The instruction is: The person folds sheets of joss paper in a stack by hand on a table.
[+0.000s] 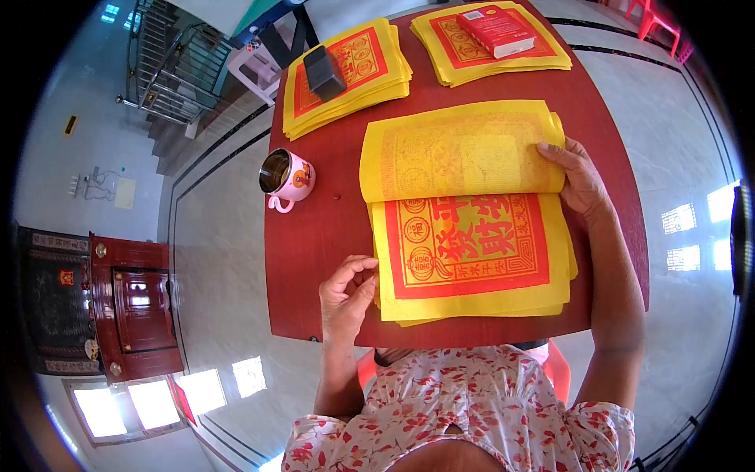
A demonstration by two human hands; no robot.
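A stack of yellow paper sheets [476, 308] printed in red with Chinese characters lies before me at the table's front. Its upper part is covered by a folded-back yellow sheet [456, 157], whose paler reverse faces up. At the right edge of that fold, my right hand [580, 177] grips the sheet, thumb on top and fingers partly hidden beneath. My left hand [346, 293] is by the stack's left edge, fingers curled in toward the thumb. Its fingertips meet the paper's edge; whether they pinch a sheet cannot be made out.
On the dark red table [314, 259], a pink mug [300, 178] with dark contents stands at left. Two more yellow stacks lie at the back: a dark oblong object [324, 73] rests on the left stack [377, 79], a red book [495, 31] on the right stack [464, 75].
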